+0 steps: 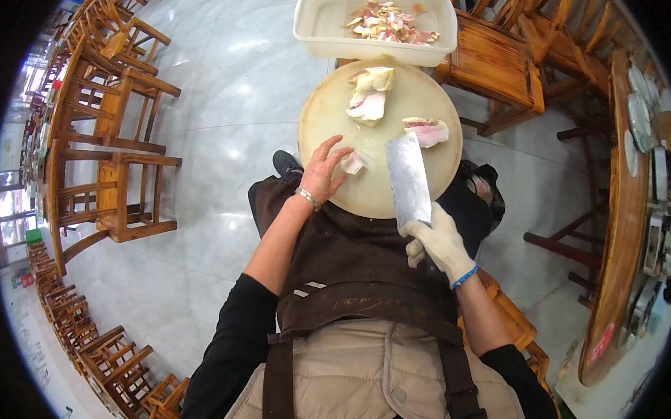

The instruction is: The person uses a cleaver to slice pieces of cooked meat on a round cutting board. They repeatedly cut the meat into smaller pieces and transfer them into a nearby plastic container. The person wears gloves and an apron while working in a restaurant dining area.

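Note:
My bare left hand (pixel 322 172), fingers apart, is at the left part of a round cutting board (pixel 328 108), beside a small pale piece of meat (pixel 352 163). Whether a fingertip touches that piece I cannot tell. My right hand (pixel 437 236), in a white knitted glove, grips a cleaver (pixel 408 179) by its handle; the blade lies over the board's right part. Just beyond the blade's tip sits a fatty chunk of meat (pixel 428 132). Farther back on the board are two larger chunks, a yellowish one (pixel 374 79) and a pinkish-white one (pixel 367 106), touching each other.
Behind the board stands a translucent plastic tub (pixel 376 51) holding many cut pieces (pixel 386 23). A wooden chair (pixel 496 59) is right of the tub. Wooden chairs (pixel 111 194) line the left, and a long wooden table (pixel 621 222) with plates runs along the right. A black bag (pixel 489 196) is near my right knee.

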`<state>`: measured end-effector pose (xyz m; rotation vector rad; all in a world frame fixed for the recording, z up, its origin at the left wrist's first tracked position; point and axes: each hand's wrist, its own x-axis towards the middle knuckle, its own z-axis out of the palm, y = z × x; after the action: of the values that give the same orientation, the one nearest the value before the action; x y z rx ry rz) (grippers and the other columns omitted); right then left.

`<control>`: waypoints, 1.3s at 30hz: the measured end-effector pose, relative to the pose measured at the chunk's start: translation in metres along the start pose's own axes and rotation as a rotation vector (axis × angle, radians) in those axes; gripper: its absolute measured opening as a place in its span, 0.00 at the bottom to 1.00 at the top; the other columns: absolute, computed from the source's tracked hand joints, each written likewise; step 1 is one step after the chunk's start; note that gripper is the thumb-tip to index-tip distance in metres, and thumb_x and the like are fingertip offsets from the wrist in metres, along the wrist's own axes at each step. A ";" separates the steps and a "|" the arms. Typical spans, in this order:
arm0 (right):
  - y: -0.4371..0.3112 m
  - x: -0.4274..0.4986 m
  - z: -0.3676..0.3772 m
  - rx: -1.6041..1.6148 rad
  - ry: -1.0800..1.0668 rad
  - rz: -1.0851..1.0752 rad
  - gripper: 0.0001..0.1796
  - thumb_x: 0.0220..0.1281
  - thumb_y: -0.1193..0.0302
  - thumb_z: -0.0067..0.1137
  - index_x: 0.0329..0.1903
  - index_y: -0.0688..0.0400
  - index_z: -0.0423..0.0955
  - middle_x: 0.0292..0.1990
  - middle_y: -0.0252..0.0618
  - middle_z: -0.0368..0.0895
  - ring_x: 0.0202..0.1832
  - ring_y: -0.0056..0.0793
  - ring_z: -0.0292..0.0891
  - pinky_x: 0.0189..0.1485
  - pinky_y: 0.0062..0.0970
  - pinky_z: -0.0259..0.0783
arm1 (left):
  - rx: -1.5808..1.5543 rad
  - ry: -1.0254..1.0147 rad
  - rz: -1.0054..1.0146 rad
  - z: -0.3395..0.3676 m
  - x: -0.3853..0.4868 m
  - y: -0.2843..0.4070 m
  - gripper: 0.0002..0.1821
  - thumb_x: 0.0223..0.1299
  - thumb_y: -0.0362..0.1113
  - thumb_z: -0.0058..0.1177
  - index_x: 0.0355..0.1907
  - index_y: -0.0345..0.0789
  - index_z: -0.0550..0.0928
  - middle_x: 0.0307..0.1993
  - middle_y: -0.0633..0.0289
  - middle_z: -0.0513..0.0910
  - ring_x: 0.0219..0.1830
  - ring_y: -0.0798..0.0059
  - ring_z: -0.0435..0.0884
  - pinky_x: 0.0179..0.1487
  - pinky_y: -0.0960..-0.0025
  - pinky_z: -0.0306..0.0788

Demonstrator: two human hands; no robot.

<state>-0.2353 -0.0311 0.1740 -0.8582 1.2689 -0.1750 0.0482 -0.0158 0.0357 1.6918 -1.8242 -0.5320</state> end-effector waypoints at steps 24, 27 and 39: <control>-0.005 0.034 0.029 -1.741 0.212 -0.677 0.24 0.62 0.69 0.53 0.59 0.66 0.69 0.35 0.41 0.82 0.23 0.34 0.84 0.22 0.37 0.77 | 0.003 0.430 0.048 0.059 -0.014 -0.003 0.34 0.43 0.31 0.69 0.60 0.33 0.80 0.48 0.52 0.79 0.47 0.53 0.77 0.51 0.59 0.75; 0.002 0.034 0.029 -1.806 0.214 -0.660 0.24 0.61 0.69 0.55 0.59 0.66 0.70 0.35 0.40 0.80 0.21 0.31 0.82 0.19 0.36 0.75 | -0.009 0.441 0.034 0.062 -0.014 -0.004 0.33 0.43 0.33 0.69 0.59 0.32 0.80 0.47 0.53 0.81 0.46 0.53 0.79 0.51 0.59 0.75; 0.005 0.150 0.060 -1.499 0.170 -0.655 0.17 0.67 0.70 0.49 0.56 0.60 0.68 0.37 0.49 0.85 0.33 0.45 0.86 0.31 0.47 0.80 | -0.046 0.480 -0.008 0.064 -0.008 -0.007 0.17 0.41 0.28 0.64 0.40 0.34 0.82 0.44 0.54 0.81 0.48 0.54 0.80 0.51 0.59 0.76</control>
<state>-0.1346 -0.0838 0.0590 -2.5799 1.0961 0.2578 0.0111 -0.0153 -0.0179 1.6241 -1.4470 -0.1473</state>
